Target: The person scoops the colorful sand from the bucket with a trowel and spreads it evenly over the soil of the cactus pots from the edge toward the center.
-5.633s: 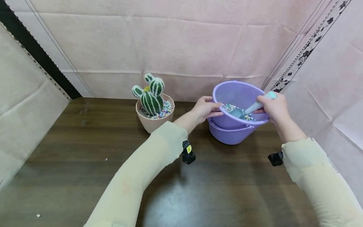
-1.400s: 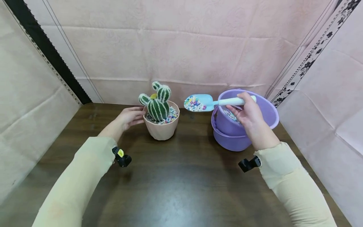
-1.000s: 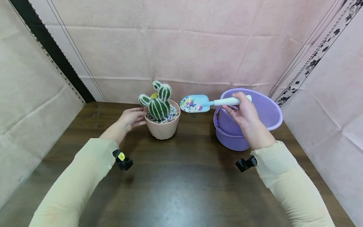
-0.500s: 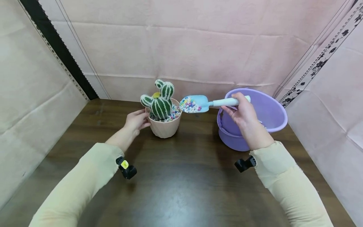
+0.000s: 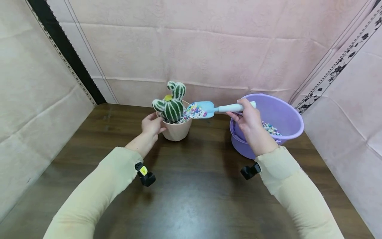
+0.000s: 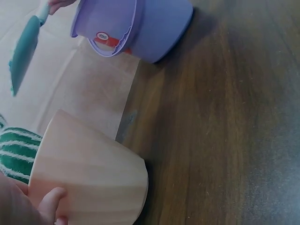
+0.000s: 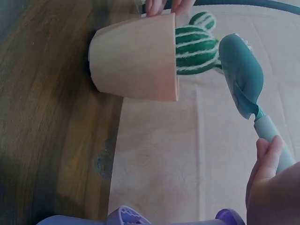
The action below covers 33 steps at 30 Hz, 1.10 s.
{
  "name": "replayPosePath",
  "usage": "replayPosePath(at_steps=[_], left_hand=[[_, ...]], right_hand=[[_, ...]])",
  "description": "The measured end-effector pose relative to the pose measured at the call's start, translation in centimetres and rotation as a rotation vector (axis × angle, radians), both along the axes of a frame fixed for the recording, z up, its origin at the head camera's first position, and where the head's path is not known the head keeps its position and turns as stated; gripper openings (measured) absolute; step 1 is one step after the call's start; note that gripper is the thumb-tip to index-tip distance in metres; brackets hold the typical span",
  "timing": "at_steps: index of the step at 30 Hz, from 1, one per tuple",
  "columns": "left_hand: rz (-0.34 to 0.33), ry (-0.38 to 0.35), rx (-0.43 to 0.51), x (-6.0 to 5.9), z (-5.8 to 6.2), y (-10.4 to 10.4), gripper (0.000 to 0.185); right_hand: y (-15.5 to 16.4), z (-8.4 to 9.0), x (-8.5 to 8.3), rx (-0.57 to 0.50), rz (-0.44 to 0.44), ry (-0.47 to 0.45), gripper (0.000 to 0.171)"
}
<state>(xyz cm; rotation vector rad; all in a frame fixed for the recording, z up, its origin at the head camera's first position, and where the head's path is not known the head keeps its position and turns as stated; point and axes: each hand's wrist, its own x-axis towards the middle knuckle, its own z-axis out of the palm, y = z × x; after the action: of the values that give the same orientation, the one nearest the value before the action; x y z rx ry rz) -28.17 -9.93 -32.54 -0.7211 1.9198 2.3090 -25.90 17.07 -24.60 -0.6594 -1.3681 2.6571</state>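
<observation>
In the head view my left hand [image 5: 152,126] grips the left rim of a pale pink flower pot [image 5: 176,132], thumb on its outer wall. A green-and-white knitted cactus [image 5: 173,111] with a yellow flower stands in it among colourful beads. My right hand [image 5: 250,121] holds a light-blue trowel [image 5: 209,107] by its pale handle. Multicoloured beads [image 5: 195,111] lie in its scoop, whose tip is over the pot's right rim. The right wrist view shows the trowel [image 7: 243,75] tilted beside the cactus [image 7: 197,51]; the scoop's inside is hidden there.
Right of the pot, a purple bucket [image 5: 282,113] holding beads [image 5: 271,128] sits in a second purple bucket [image 5: 243,149], partly behind my right hand. A pale cloth backdrop [image 5: 194,49] rises behind the dark wooden table [image 5: 185,192].
The trowel went from the bucket to the pot, carrying beads. My left hand left the bucket and took the pot's rim. Most recently the scoop has moved left and the pot tilts slightly.
</observation>
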Motion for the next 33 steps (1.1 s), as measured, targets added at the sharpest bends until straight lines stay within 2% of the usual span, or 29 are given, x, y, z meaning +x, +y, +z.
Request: replayPosePath(at_steps=[9,14,16,23,27,33], left_hand=[[-0.007,-0.003,0.003,0.0,0.3,0.0,0.048],[-0.081,-0.009,-0.106,-0.1,-0.1,-0.9,0.045],[-0.126,0.029,-0.146,-0.3,-0.5,-1.5,0.045],[-0.306,0.236,-0.233,-1.0,-1.8,-3.7,0.054],[-0.364,0.272,-0.275,-1.1,-1.8,-4.0,0.058],[-0.366,0.261,-0.274,-0.8,-1.5,-3.6,0.060]], right_hand=[[-1.5,-0.4,-0.7,0.122,-0.046,-0.016,0.009],[-2.0,-0.7,-0.5,0.148,-0.048,-0.034,0.010],[-2.0,-0.8,-0.5,0.147,-0.052,-0.033,0.010],[-2.4,-1.2,-0.6,0.146,-0.064,-0.034,0.008],[-2.6,-1.6,-0.6,0.147,-0.076,-0.027,0.009],[-3.3,-2.0,-0.8,0.210,-0.091,-0.033,0.010]])
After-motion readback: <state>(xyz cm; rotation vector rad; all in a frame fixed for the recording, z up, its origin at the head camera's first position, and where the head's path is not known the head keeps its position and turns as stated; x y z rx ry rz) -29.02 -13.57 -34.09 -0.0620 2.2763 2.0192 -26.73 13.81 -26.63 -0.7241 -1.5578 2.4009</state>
